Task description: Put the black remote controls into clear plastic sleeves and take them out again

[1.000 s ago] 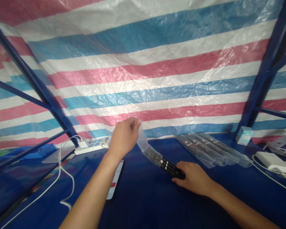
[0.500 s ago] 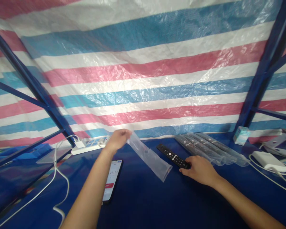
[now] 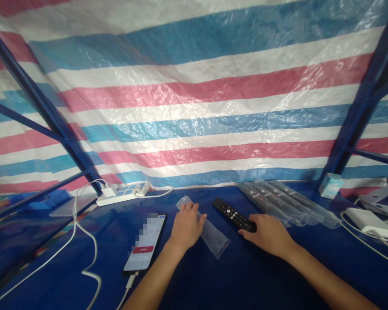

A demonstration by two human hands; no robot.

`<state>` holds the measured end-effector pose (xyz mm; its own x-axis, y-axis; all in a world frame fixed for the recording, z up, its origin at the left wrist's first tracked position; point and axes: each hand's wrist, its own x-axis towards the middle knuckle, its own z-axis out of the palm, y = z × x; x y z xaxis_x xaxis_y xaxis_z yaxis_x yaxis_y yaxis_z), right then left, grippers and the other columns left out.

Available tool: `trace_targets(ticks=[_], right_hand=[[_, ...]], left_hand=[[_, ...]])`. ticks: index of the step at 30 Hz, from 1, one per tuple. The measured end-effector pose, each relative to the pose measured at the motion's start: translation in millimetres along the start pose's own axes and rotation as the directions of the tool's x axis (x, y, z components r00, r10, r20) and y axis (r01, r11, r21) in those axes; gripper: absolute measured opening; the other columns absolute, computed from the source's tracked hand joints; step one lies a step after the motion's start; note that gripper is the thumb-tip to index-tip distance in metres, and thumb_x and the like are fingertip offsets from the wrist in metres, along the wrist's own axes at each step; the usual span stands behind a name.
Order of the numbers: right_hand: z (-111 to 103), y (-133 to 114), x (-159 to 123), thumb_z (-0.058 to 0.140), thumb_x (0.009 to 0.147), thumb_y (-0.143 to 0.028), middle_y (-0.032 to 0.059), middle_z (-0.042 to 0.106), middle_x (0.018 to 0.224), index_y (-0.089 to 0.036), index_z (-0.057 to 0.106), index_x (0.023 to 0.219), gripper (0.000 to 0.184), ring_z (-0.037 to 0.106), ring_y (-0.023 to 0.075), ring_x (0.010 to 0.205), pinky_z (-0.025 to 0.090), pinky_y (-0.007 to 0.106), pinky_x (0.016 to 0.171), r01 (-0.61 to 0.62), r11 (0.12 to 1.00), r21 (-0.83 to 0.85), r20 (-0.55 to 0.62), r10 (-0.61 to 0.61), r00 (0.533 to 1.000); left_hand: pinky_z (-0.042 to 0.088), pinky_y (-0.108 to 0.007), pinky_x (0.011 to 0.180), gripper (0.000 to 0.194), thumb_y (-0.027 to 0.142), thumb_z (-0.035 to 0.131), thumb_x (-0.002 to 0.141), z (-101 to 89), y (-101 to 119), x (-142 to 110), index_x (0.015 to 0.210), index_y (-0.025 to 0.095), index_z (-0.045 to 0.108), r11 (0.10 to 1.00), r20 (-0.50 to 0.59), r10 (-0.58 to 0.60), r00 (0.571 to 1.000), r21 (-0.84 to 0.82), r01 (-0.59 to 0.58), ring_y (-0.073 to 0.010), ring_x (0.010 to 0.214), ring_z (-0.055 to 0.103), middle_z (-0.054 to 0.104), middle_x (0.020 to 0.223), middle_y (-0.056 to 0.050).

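A clear plastic sleeve (image 3: 213,237) lies slantwise on the blue table. My left hand (image 3: 188,224) rests palm down over its middle, fingers spread. Just right of the sleeve is a black remote control (image 3: 230,213) with rows of buttons and white round keys. My right hand (image 3: 267,234) grips its near end between thumb and fingers. That end is partly hidden by the hand. Behind the right hand several bagged remote controls (image 3: 278,200) lie side by side.
A phone (image 3: 145,245) with a lit screen and a charging cable lies to the left. Behind it sits a white power strip (image 3: 123,194) with cords. At the right are a small box (image 3: 330,186) and a white adapter (image 3: 370,221). Blue metal posts and a striped tarp stand behind.
My left hand has come down and nearer, from holding up the sleeve's far end to lying on it. The sleeve now rests flat. My right hand still holds the remote control.
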<state>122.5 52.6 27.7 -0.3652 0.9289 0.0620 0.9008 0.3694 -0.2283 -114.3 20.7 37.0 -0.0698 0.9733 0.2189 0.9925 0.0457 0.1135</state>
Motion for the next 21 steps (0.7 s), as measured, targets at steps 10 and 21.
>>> trace_targets(ticks=[10,21], right_hand=[[15.6,-40.1,-7.5,0.058,0.08,-0.048,0.0068,0.072,0.086,-0.019,0.064,0.079,0.03,0.067,0.0231,0.08,0.04,0.028,0.064,0.167,0.983,0.078,0.004,-0.168,0.986],[-12.6,7.9,1.2,0.048,0.09,-0.047,0.0158,0.068,0.098,-0.014,0.063,0.097,0.037,0.068,0.03,0.085,0.046,0.033,0.063,-0.182,0.956,-0.232,-0.286,0.112,0.952]], left_hand=[[0.042,-0.042,0.097,0.039,0.041,0.044,0.092,19.9,1.0,-35.8,0.121,0.019,0.058,0.989,-0.027,0.119,0.993,-0.085,-0.121,-0.0263,0.115,0.049,0.056,0.123,-0.011],[0.042,-0.041,0.095,0.036,0.038,0.042,0.092,16.7,-6.6,-40.7,0.12,0.019,0.057,0.989,-0.066,0.069,0.995,-0.128,-0.077,-0.0254,0.111,0.052,0.058,0.119,-0.01]])
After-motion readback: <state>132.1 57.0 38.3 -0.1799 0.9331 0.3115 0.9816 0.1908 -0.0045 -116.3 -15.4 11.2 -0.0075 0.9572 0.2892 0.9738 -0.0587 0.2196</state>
